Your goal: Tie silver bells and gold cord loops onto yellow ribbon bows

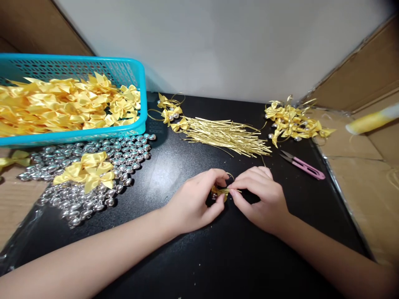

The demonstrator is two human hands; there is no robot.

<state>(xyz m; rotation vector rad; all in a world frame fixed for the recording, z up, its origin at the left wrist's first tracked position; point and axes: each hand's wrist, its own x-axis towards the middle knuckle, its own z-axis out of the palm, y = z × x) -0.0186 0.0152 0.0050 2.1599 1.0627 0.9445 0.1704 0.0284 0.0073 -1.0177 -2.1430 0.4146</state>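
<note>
My left hand (195, 201) and my right hand (262, 197) meet at the middle of the black table top (193, 257). Both pinch a small yellow ribbon bow with a gold cord (222, 191) between thumbs and fingertips. A thin loop of the gold cord rises just above my left thumb. Most of the bow is hidden by my fingers.
A turquoise basket (137, 124) of yellow bows stands at the back left. Silver beads (93, 182) lie in a heap below it, with two bows (89, 169) on top. Cut gold cords (224, 135), finished bows (291, 120) and pink thread snips (304, 166) lie behind my hands. Cardboard (358, 182) borders the right side.
</note>
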